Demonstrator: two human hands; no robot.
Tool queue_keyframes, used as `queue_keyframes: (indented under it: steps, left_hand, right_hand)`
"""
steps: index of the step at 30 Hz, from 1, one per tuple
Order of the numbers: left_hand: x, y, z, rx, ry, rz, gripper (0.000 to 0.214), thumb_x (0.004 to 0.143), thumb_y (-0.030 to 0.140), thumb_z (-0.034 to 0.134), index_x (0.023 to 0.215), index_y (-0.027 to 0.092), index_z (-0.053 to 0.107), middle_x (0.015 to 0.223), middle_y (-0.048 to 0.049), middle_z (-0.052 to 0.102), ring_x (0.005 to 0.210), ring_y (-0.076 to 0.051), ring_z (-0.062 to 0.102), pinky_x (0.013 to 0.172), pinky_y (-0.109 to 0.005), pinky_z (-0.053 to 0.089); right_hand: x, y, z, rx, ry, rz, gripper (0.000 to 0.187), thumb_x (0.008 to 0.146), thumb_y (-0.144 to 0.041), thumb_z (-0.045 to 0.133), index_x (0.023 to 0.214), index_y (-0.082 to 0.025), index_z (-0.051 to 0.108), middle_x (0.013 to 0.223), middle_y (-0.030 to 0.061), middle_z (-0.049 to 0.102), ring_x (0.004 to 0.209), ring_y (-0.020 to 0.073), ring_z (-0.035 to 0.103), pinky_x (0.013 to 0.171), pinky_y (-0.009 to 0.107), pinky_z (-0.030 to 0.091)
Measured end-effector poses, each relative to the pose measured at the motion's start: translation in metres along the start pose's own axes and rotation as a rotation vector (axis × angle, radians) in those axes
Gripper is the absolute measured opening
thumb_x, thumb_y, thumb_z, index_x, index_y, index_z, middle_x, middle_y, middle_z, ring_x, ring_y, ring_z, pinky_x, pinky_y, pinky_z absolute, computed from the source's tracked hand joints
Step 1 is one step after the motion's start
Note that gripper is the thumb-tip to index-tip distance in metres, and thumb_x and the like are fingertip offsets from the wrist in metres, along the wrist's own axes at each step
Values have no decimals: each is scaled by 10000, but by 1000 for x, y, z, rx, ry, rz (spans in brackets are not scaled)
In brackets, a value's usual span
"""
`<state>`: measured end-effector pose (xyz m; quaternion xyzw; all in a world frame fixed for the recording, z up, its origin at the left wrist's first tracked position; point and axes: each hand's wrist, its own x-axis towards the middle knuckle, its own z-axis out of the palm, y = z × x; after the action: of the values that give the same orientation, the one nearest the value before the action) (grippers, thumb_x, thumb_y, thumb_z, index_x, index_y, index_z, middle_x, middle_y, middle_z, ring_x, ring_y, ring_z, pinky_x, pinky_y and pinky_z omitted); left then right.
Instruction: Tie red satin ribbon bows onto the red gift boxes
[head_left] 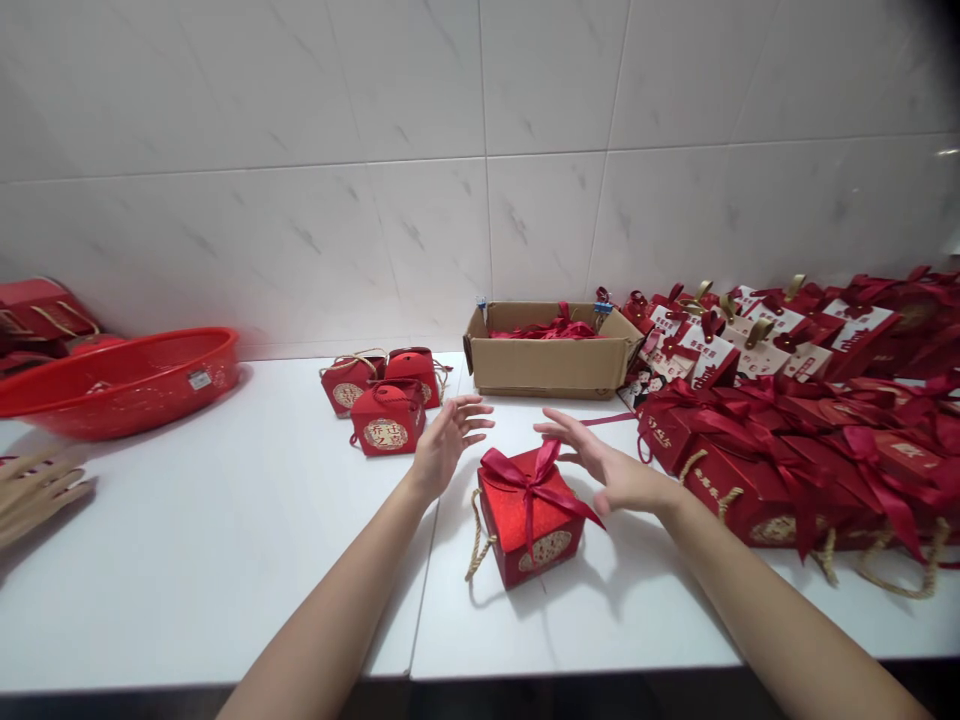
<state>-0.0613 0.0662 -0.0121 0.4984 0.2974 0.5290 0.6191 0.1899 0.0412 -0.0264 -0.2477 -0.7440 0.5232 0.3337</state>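
Note:
A red gift box [525,530] with a rope handle stands on the white table in front of me. On its lid sits a tied dark-red ribbon bow [529,485]. My left hand [448,445] hovers beyond the box's left side, fingers apart and holding nothing. To the right of the bow, my right hand [611,465] is raised with its fingers spread, also holding nothing. Three smaller red boxes [388,418] with cord handles are grouped just left of my left hand.
A cardboard box [551,368] of red ribbons stands against the tiled wall. Many ribboned red boxes [765,480] and white-fronted packages [712,355] crowd the right side. At left are a red plastic basin [127,390] and another person's hand [37,495].

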Motion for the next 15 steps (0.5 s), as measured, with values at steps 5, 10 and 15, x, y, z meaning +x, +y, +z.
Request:
queue_keyframes:
  steps: [5, 10, 15]
  left_hand:
    - [5, -11, -8, -17, 81, -62, 461, 775, 597, 475, 895, 164, 582, 922, -74, 636, 806, -187, 596, 711, -291, 435]
    - [10, -28, -10, 0, 157, -76, 425, 765, 574, 511, 886, 171, 567, 832, -49, 636, 713, -153, 596, 670, -269, 435]
    - [13, -41, -12, 30, 194, -88, 417, 762, 568, 524, 903, 176, 529, 788, -37, 618, 644, -141, 592, 606, -259, 421]
  right_hand:
    - [-6, -4, 10, -122, -174, 105, 1356, 551, -358, 825, 1424, -269, -209, 1430, 135, 336, 1320, 250, 337, 1075, 400, 265]
    - [2, 1, 24, -154, 150, 50, 1257, 582, -315, 806, 1450, -294, -103, 1408, 130, 350, 1311, 267, 344, 1067, 447, 288]
    - [-5, -17, 21, -227, 485, -28, 1175, 570, -304, 814, 1458, -302, 44, 1452, 117, 291, 1294, 286, 366, 1055, 455, 336]
